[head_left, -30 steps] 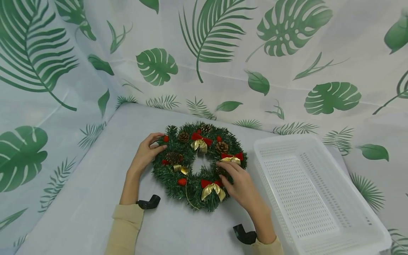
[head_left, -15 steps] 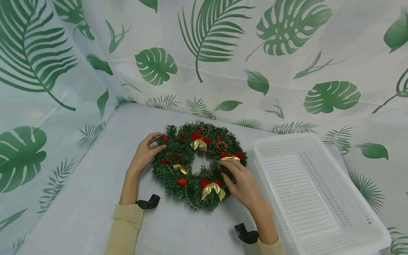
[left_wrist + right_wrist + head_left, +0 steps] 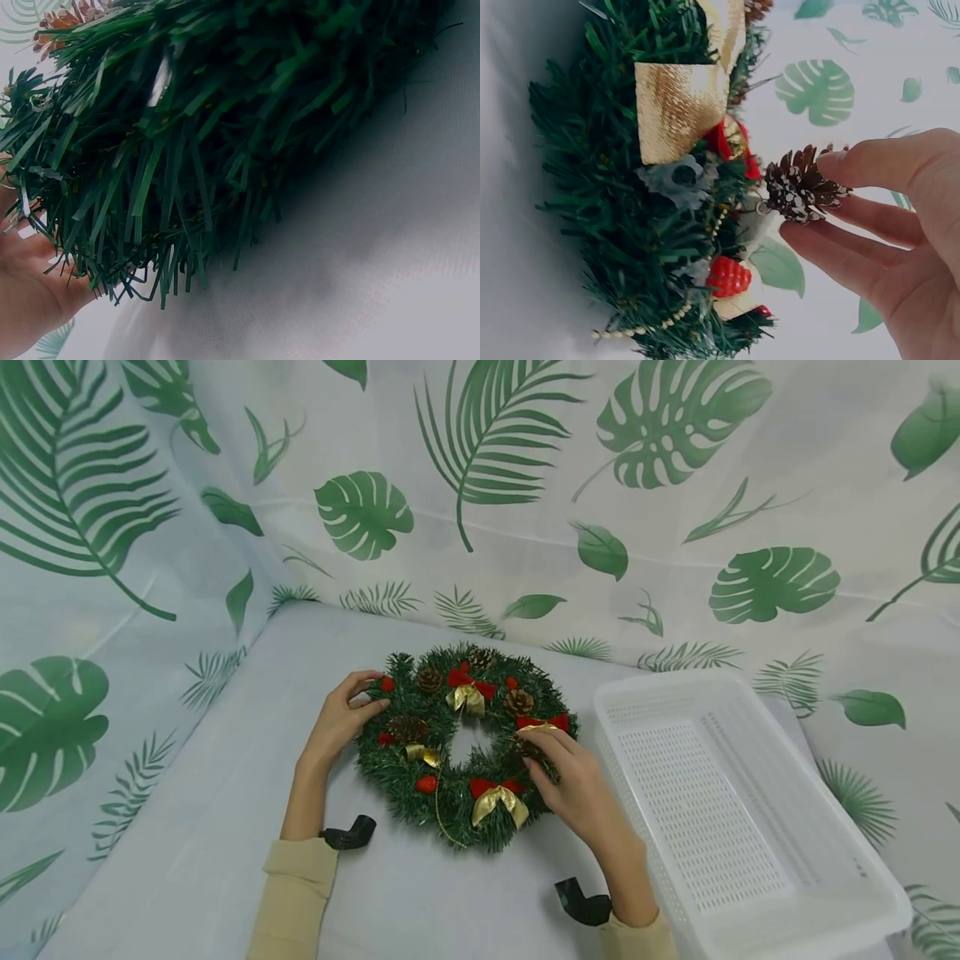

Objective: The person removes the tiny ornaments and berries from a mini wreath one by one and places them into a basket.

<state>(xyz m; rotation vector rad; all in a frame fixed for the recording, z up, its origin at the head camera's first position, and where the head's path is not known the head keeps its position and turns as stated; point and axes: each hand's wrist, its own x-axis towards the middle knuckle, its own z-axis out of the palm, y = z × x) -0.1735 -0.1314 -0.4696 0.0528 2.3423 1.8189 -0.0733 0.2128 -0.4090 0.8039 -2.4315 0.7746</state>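
A green Christmas wreath (image 3: pixel 405 777) lies on the table, trimmed with pine cones, red berries, a bead string and red-and-gold bows such as the front bow (image 3: pixel 498 806). At its left edge my left hand (image 3: pixel 337 722) holds the greenery between thumb and fingers; tinsel hides some fingertips in the left wrist view. Above the right part of the wreath, my right hand (image 3: pixel 573 785) pinches a pine cone (image 3: pixel 802 187) by its sides. A small metal ring shows at the cone's base, facing the wreath. In the right wrist view the cone appears apart from the greenery.
A white perforated plastic basket (image 3: pixel 738 818) stands right of the wreath, close to my right forearm. Leaf-printed cloth (image 3: pixel 517 543) hangs behind and on the left of the white-covered table (image 3: pixel 442 910). Each wrist carries a black camera mount (image 3: pixel 585 906).
My right hand has shifted slightly to the right with the pine cone. The left hand keeps its place on the wreath, and the head view has turned very slightly.
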